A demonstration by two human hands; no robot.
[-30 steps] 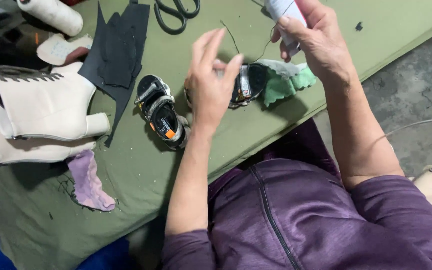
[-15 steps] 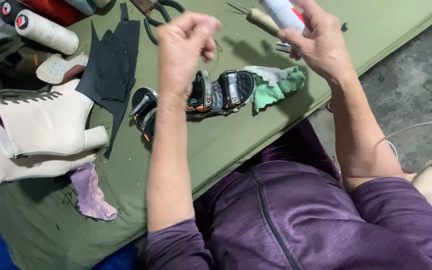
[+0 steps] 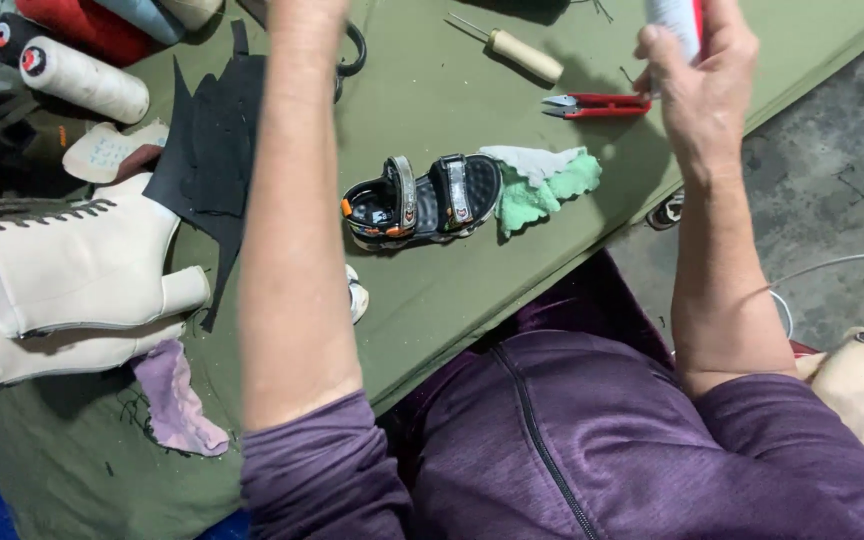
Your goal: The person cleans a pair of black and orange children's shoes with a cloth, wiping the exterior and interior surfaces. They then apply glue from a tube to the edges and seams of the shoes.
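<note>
One white tube (image 3: 674, 18) fills the right hand (image 3: 704, 85) grip (left hand out of view).

The table (image 3: 452, 290) wears matt olive cloth, finely woven. At its centre lies a small sandal (image 3: 420, 200) with a black rubbery sole and glossy silver straps. Just right of the sandal sit soft, fuzzy green and grey fabric scraps (image 3: 542, 180). Above those, snips (image 3: 597, 104) show red plastic handles and bright metal tips. Left of the sandal stand cream boots (image 3: 62, 270) of smooth, faintly shiny leather.
</note>
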